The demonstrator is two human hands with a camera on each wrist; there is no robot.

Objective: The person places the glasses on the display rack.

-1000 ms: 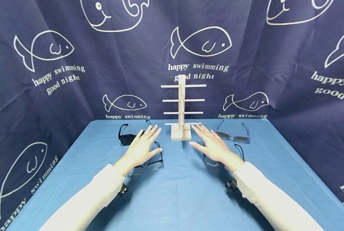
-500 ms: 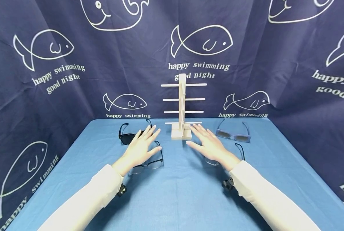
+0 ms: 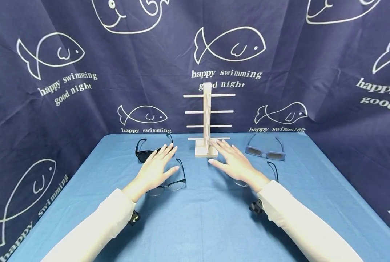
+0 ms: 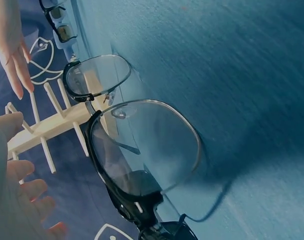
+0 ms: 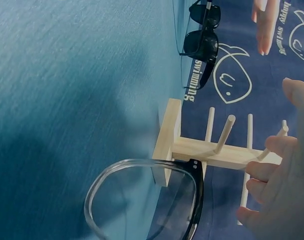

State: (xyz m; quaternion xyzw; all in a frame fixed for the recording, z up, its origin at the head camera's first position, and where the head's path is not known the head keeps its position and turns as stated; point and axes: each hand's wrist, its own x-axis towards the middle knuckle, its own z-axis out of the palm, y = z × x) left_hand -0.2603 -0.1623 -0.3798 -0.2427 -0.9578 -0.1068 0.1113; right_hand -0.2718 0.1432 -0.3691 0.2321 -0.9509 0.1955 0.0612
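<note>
My left hand (image 3: 153, 171) hovers with straight, spread fingers over half-rim eyeglasses (image 3: 176, 186) with dark upper rims. Black sunglasses (image 3: 144, 156) lie just beyond it, partly covered by the fingers. Palm down, my right hand (image 3: 235, 163) stays above a second pair of clear eyeglasses (image 3: 241, 183), mostly hidden in the head view; the right wrist view shows its dark-topped lens rim (image 5: 197, 185). Behind that hand are blue-purple sunglasses (image 3: 265, 153). Neither hand holds anything. Between them stands a wooden glasses rack (image 3: 206, 112), its pegs bare.
A blue cloth (image 3: 201, 225) covers the table. Dark blue curtains (image 3: 155, 72) with white fish drawings hang behind and at both sides. The rack stands near the table's back edge. Small black cameras (image 3: 256, 207) sit under the wrists.
Both hands have drifted slightly left, the right one bringing its fingertips nearer the rack's base. The head view has shifted a little. The glasses and rack stay in place.
</note>
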